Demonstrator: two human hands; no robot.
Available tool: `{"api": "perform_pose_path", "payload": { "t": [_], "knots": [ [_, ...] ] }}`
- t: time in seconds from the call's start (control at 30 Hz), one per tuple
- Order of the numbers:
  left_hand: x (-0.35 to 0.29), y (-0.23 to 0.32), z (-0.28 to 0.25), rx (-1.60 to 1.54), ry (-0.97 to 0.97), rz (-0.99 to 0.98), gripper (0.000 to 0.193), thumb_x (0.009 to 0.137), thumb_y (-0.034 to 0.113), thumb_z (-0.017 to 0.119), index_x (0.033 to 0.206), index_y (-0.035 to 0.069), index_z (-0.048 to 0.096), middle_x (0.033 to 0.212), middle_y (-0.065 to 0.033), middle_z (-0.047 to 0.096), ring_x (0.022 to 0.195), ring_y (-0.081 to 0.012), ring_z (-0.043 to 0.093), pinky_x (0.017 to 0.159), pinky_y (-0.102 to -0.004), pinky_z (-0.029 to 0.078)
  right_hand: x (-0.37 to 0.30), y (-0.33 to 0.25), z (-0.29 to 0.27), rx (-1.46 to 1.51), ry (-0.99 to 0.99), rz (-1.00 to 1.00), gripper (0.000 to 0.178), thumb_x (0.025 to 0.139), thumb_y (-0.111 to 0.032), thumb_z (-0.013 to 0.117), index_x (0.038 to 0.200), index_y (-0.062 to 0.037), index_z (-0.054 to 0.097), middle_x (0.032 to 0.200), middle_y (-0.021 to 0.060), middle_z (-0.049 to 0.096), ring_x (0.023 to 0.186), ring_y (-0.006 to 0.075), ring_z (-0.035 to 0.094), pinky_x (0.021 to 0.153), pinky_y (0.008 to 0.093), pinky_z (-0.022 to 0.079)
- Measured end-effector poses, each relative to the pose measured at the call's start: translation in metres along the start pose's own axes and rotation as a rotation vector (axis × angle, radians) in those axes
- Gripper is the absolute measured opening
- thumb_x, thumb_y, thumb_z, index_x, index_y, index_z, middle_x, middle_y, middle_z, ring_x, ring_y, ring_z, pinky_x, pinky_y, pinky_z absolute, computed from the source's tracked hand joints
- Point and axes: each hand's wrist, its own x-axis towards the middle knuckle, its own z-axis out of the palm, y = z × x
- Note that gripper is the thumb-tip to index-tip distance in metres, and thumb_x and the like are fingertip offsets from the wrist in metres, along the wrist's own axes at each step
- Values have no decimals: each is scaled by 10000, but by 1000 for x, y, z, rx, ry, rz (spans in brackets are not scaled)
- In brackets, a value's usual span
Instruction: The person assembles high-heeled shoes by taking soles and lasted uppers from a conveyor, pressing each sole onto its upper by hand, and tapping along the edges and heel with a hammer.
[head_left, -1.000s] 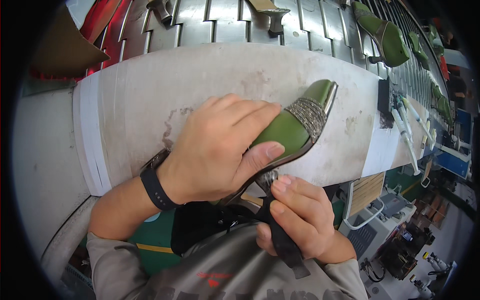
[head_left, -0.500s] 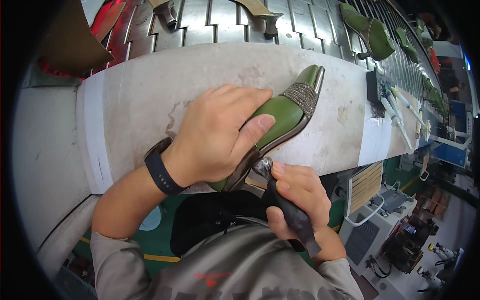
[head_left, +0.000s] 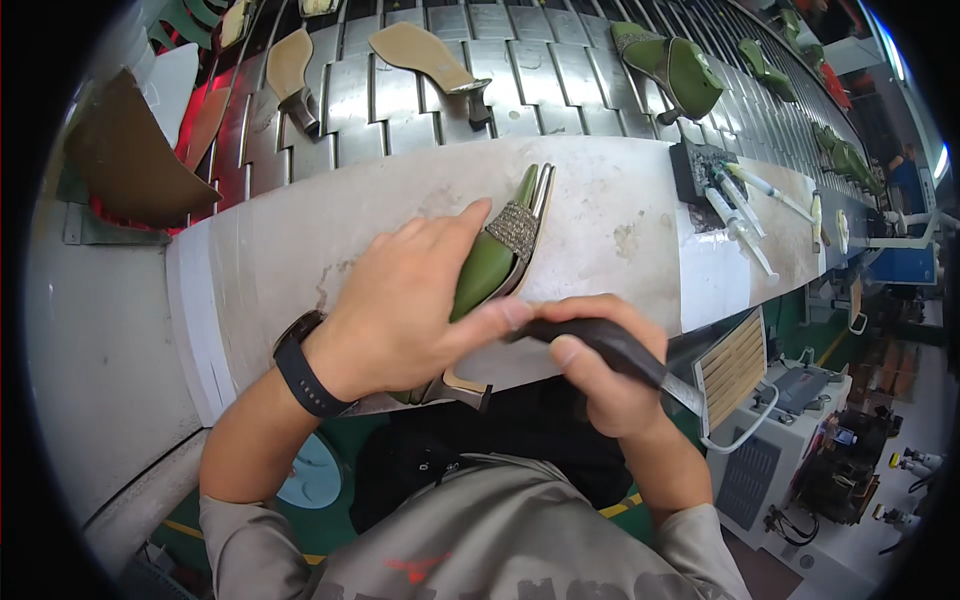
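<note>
A green pointed high-heeled shoe [head_left: 492, 262] with a glittery band across its toe lies on its side on the pale workbench [head_left: 620, 225]. My left hand [head_left: 405, 305], with a dark watch band on the wrist, grips the shoe around its middle and presses it down. My right hand [head_left: 600, 375] is closed around the black handle of a hand tool [head_left: 600, 345], whose front end meets the shoe by my left thumb. The tool's working tip is hidden by my fingers. The shoe's tan heel [head_left: 462, 385] pokes out below my left hand.
A slatted metal conveyor [head_left: 420, 95] behind the bench carries tan soles [head_left: 420, 50] and more green shoes [head_left: 675, 65]. Several white tubes and brushes [head_left: 740, 210] lie at the bench's right. A brown cardboard piece [head_left: 130, 150] stands left. Machines [head_left: 790, 440] sit below right.
The shoe has turned from flat and angled right to standing on its side, toe pointing away. My right hand rose from under the heel and now holds the tool level against the shoe.
</note>
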Motion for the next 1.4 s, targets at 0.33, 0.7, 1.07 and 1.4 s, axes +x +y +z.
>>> {"api": "perform_pose_path", "payload": {
  "t": [0.33, 0.7, 1.07, 1.4],
  "knots": [
    [28, 29, 16, 119, -4, -146, 895, 796, 222, 856, 1534, -53, 430, 1143, -299, 683, 1042, -493, 670, 910, -533, 544, 84, -8, -21, 104, 220, -168, 177, 996, -108, 740, 1112, 26, 736, 1000, 78, 789, 881, 95, 706, 774, 263, 554],
    [22, 58, -25, -313, 612, 216, 816, 821, 181, 840, 1512, -64, 482, 1307, -251, 678, 1194, -371, 697, 1058, -414, 528, 76, 45, -54, 204, 322, -43, 208, 1007, -159, 765, 1084, 34, 763, 989, 93, 785, 884, 135, 724, 829, 273, 594],
    [22, 106, -13, -224, 449, 357, 587, 750, 52, 808, 1286, 23, 570, 1147, -173, 657, 1065, -391, 658, 955, -436, 526, -31, -72, -31, 201, 74, -755, 353, 1011, -213, 726, 1203, 66, 630, 1293, 324, 697, 1263, 457, 692, 1117, 516, 539],
    [16, 101, -7, -128, 494, 453, 707, 707, -1, 865, 1335, 13, 539, 1232, -182, 660, 1132, -347, 686, 972, -412, 549, -31, -110, -20, 61, -59, -440, 397, 964, -226, 793, 1173, 27, 570, 1259, 344, 715, 1260, 432, 699, 1112, 511, 550]
  ]
}}
